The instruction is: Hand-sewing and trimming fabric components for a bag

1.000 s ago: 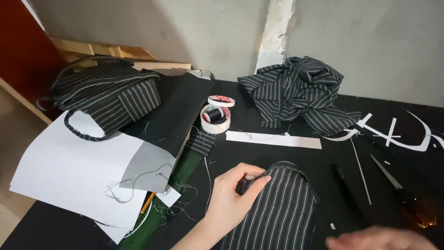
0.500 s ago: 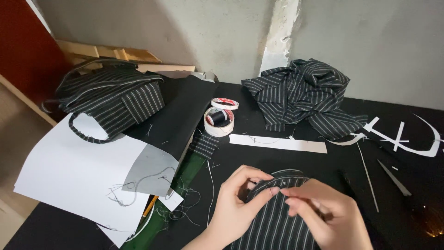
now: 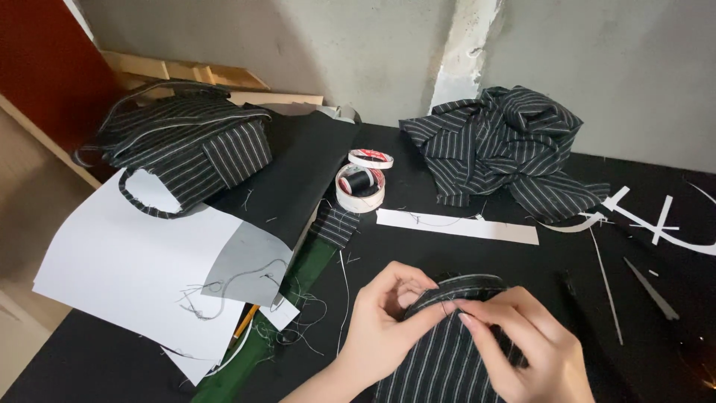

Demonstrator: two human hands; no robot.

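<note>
Both hands, left hand (image 3: 388, 313) and right hand (image 3: 522, 351), now pinch one striped piece (image 3: 440, 358).

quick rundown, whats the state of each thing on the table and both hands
left hand: pinching the curved edge of the striped piece
right hand: fingertips pinching the same edge, from the other side
striped piece: flat on the table, rounded top edge held
striped bag: finished-looking, lying on its side
striped fabric heap: crumpled, untouched
tape roll: lying flat, black thread spool inside it
smaller tape roll: flat, behind it
white paper strip: flat
white paper sheet: flat, loose threads on it
</note>
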